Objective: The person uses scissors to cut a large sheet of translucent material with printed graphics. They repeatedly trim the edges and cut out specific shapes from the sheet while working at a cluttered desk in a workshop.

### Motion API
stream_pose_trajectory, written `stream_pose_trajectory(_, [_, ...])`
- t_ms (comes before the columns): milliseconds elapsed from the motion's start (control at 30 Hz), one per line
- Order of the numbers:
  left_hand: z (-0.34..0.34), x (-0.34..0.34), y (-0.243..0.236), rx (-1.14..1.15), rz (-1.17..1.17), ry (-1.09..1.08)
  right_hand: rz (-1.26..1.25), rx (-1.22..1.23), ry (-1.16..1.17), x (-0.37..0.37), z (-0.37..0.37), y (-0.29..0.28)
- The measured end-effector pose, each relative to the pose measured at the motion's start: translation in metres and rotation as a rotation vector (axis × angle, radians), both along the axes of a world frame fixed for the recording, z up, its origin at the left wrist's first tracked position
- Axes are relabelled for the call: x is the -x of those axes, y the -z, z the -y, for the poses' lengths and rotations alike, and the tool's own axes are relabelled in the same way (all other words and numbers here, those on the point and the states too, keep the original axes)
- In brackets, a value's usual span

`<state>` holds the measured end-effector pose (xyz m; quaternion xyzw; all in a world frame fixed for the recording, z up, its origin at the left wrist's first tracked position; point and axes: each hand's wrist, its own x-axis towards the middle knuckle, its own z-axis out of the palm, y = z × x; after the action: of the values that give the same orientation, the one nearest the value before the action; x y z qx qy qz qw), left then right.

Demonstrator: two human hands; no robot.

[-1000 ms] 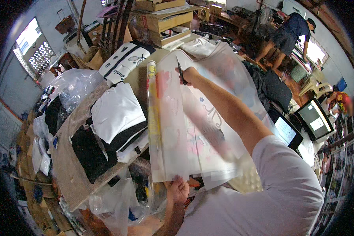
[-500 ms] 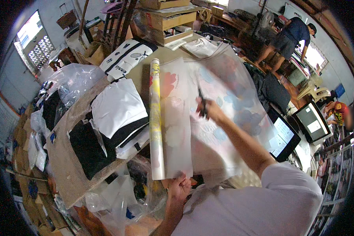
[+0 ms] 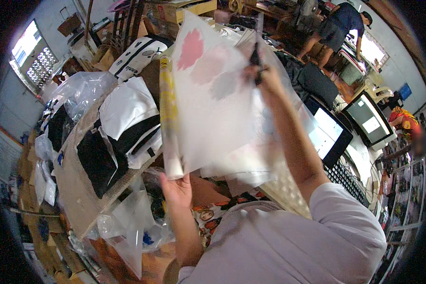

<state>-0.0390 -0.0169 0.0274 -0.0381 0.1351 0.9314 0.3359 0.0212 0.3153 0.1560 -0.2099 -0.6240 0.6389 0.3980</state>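
In my right hand (image 3: 268, 79) is a pair of black-handled scissors (image 3: 255, 59), blades pointing away from me; motion blurs them. My left hand (image 3: 177, 191) grips the near end of a long roll of printed film (image 3: 169, 113), white with yellow patches. To the right of the roll, a translucent sheet with faded red, pink and grey blotches (image 3: 217, 113) is lifted and blurred. Beneath it, more translucent printed sheets (image 3: 241, 168) lie on the table, largely covered. The right hand is at the lifted sheet's far right side.
Folded white and black garments (image 3: 128, 104) lie left of the roll, beside clear plastic bags (image 3: 90, 90). A monitor (image 3: 326, 130), another screen (image 3: 369, 130) and a keyboard (image 3: 348, 182) stand at the right. Another person (image 3: 338, 28) bends over at the far right.
The left hand has moved left from the sheet's near edge to the roll's end. The right hand with the scissors has moved away from me, and the blotched sheet has lifted.
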Motion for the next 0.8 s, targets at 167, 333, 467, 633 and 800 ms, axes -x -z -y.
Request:
stream_pose_trajectory(167, [0.006,0.012,0.001,0.158,-0.095,-0.046,0.023,-0.122,0.065,-0.113,-0.079,-0.035])
stream_pose_trajectory(333, [-0.016,-0.009,0.045,0.124,0.083,0.081,0.412,-0.057,0.29,-0.178,-0.103,-0.014])
stream_pose_trajectory(467, [-0.039,-0.046,0.041,0.083,0.059,0.277,0.556,-0.287,0.564,-0.204,-0.062,-0.01])
stream_pose_trajectory(633, [-0.066,-0.061,0.017,0.225,-0.052,0.461,0.288,0.125,-0.018,-0.257,0.096,0.014])
stream_pose_trajectory(800, [-0.107,-0.073,0.03,0.339,-0.141,0.543,0.524,0.561,-0.469,-0.258,0.205,0.057])
